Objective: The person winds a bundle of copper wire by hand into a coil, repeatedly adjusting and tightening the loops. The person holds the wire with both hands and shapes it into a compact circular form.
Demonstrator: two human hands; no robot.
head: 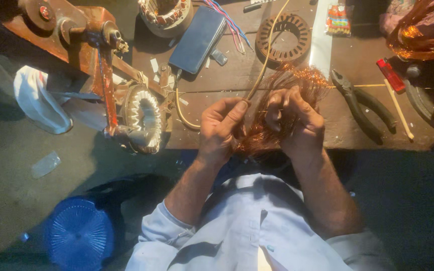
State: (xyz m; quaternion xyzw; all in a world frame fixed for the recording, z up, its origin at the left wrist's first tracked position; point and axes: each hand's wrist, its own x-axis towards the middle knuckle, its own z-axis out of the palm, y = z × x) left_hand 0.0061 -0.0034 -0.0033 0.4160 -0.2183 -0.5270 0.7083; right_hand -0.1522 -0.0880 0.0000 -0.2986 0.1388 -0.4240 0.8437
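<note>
Dim, warm light from far side on bench (227, 75); near floor (6, 200) in deep shadow. Glare on copper wire (297, 80). Corners dark, slight wide-angle bending at edges. Soft focus overall, grainy.

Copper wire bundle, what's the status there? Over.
Left hand and right hand both closed on the copper wire bundle, above the workbench edge. Tan sleeve tube pinched at left fingertips. Pliers lie apart, nothing blocking.

Motor-repair workshop: stator cores (283, 37), pliers (362, 105)
</note>
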